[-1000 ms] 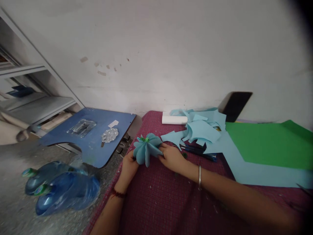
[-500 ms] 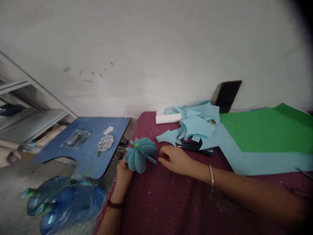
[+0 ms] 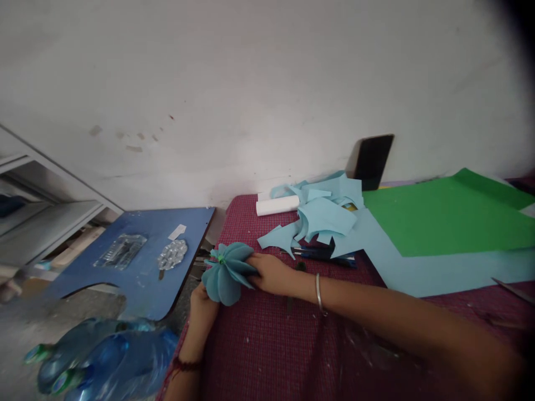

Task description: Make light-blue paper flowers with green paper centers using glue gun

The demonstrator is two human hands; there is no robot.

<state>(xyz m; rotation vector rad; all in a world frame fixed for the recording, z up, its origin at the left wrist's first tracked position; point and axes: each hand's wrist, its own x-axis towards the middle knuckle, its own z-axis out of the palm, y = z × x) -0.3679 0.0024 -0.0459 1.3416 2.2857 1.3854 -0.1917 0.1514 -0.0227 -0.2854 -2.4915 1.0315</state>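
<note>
Teal paper flower (image 3: pixel 225 285) sits just up-right of my left hand (image 3: pixel 203 313), closed on its edge. My right hand (image 3: pixel 273 274) pinches the opposite petals (image 3: pixel 242 267).

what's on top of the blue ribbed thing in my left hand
A small green tuft sits where the petals of the round blue paper shape meet. What's beneath the tuft is covered; the shape's underside is hidden.

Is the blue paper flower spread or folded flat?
Spread: the blue paper flower, between left hand and right hand, has petals fanning around its green centre.
</note>
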